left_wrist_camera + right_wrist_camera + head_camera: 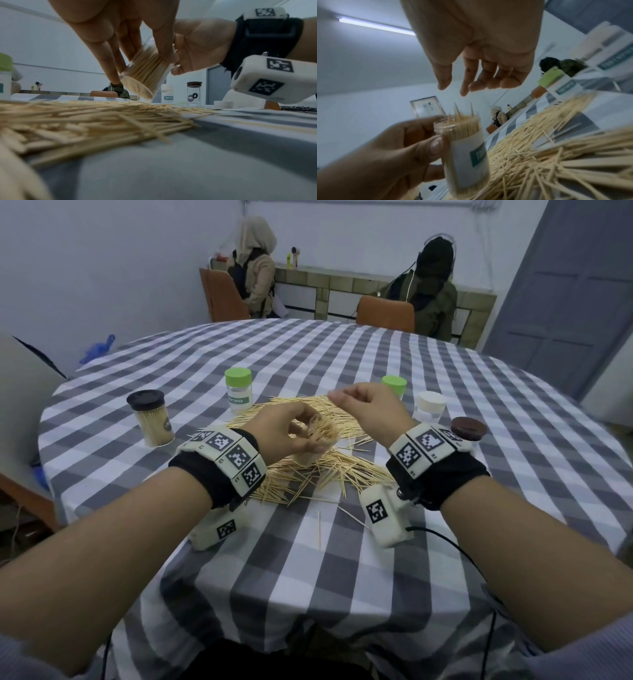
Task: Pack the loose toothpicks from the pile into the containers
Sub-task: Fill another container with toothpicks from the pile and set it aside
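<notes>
My left hand (286,431) grips a clear, lidless toothpick container (317,440), tilted over the pile and packed full. The right wrist view shows this container (467,147) with its white label and a few tips sticking above the rim. From the left wrist view its round base (137,86) faces the camera. My right hand (363,409) hovers just above and right of the container mouth, fingers (481,75) relaxed and empty. The loose toothpick pile (308,474) spreads across the checked tablecloth (342,354) under both hands.
A black-lidded full jar (150,419) stands at the left. Beyond the pile are two green-lidded containers (238,388) (394,385), a white-lidded one (430,407) and a brown-lidded glass jar (468,429). A loose white cap (223,104) lies on the cloth. Two seated people are beyond the table.
</notes>
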